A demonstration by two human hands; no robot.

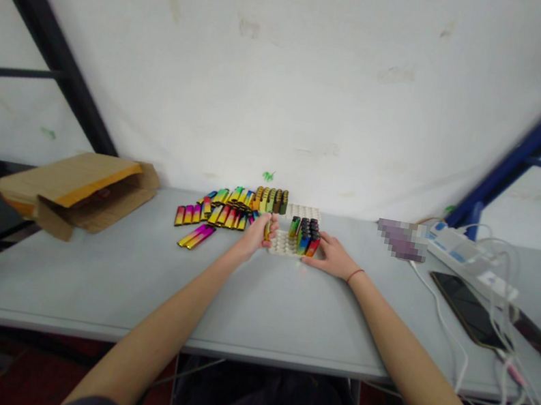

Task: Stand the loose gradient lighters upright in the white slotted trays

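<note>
Pinched in the fingers of my left hand (258,236) is a slim, shiny tube (268,230) with a yellow-gold side. It is upright over the left end of a white tray (280,246) with rows of round holes. Several rainbow-coloured tubes with dark tops (307,236) stand packed in the tray's right part. My right hand (336,258) grips the tray's right end, thumb at the front corner and fingers along the side by the tubes. Left of my left hand lies a loose pile of similar metallic tubes (227,214), partly hidden by that hand.
Behind, a second white tray (304,212) holds upright tubes (271,200) on its left side. An open cardboard box (91,190) lies at the left. At the right are a phone (465,308), a power strip (473,262) and tangled white cables (438,315). A wall closes off the back.
</note>
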